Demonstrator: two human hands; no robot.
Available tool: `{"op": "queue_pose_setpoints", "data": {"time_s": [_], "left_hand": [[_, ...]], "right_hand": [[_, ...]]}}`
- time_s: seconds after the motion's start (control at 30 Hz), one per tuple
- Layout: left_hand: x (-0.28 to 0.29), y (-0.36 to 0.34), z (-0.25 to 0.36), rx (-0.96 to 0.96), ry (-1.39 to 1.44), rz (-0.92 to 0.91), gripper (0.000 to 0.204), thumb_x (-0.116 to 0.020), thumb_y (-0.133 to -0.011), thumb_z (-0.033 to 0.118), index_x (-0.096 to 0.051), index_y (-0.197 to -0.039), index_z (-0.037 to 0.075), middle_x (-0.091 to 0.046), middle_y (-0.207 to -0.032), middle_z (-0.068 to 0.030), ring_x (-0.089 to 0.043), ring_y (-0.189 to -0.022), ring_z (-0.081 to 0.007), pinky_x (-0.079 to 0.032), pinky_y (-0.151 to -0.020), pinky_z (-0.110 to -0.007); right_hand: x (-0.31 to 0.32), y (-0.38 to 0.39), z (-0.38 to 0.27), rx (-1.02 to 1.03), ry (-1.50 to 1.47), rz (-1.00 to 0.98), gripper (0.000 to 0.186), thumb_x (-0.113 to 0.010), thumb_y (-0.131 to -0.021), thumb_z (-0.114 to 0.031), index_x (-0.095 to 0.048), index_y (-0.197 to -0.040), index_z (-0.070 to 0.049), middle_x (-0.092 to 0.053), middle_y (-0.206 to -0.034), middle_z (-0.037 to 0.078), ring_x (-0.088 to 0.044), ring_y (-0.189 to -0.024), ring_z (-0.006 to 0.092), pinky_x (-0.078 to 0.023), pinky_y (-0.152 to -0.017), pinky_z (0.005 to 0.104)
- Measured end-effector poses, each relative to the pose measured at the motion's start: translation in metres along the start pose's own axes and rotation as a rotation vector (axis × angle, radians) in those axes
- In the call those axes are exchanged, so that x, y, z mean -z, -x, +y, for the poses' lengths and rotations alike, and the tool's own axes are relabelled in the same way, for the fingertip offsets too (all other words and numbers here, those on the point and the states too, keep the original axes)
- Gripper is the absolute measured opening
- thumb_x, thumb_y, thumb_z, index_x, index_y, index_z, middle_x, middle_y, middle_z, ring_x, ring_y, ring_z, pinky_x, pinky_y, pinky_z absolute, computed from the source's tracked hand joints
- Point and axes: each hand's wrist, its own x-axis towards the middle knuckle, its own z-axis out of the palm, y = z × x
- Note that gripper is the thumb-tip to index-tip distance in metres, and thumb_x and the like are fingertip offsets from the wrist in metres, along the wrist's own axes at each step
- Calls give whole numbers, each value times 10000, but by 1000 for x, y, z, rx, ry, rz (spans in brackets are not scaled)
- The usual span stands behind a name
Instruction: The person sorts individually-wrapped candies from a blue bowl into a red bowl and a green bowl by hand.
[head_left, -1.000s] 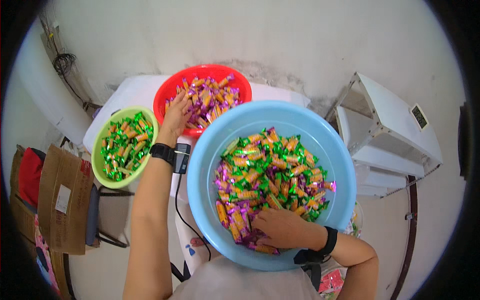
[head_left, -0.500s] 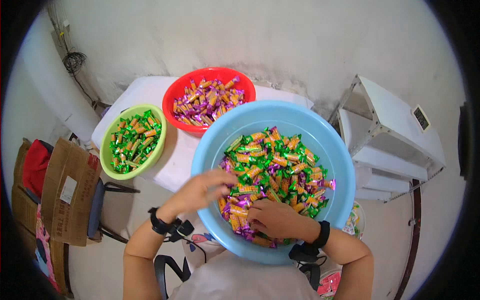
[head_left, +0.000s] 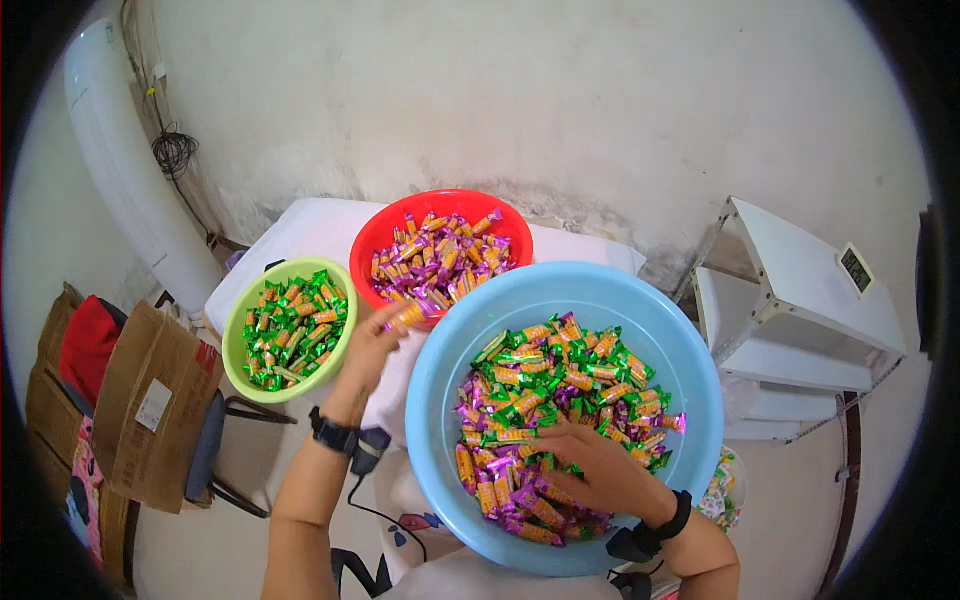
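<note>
Candy (head_left: 408, 316), purple-wrapped, pinched in fingers of the left hand (head_left: 368, 350), is at the red bowl (head_left: 365, 260)'s near rim — hand swung from the blue basin (head_left: 435, 390) (sorting seemingly advances), where the right hand (head_left: 600, 470)'s fingers look apart.

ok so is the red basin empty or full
Fairly full: the red basin holds a broad heap of purple-ended packets, with bare red showing at its far and left sides. The heap's depth is hidden.
</note>
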Motion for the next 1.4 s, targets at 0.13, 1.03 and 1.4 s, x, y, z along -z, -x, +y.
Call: {"op": "queue_pose_setpoints", "data": {"time_s": [0.13,1.03,1.4], "left_hand": [[28,-91,-42,70,438,126,463,-468,-873,32,-436,-1329,104,-598,-1006,-40,-507,-682,-81,-419,-618,-183],[-15,133,30,-428,-349,-334,287,-549,-830,76,-599,-1110,37,-575,-1151,-135,-528,-1086,-258,-407,-924,-352],[-38,137,33,-514,-653,-628,351,-588,-827,155,-560,-1169,81,-548,-1207,-134,-525,-1088,-298,-381,-947,-428]], "right_hand": [[-2,-2,-2,-7,-37,-96,322,-621,-831,-199,-549,-1114,-62,-567,-1087,127,-547,-1012,311,-470,-835,383],[-62,-14,0,221,358,-553,326,-614,-766,-292,-581,-1041,-120,-562,-911,93,-520,-949,237,-391,-765,394],[-71,-14,19,247,506,-262,118,-557,-779,-202,-557,-828,-94,-595,-765,50,-576,-780,212,-402,-710,354]]}}
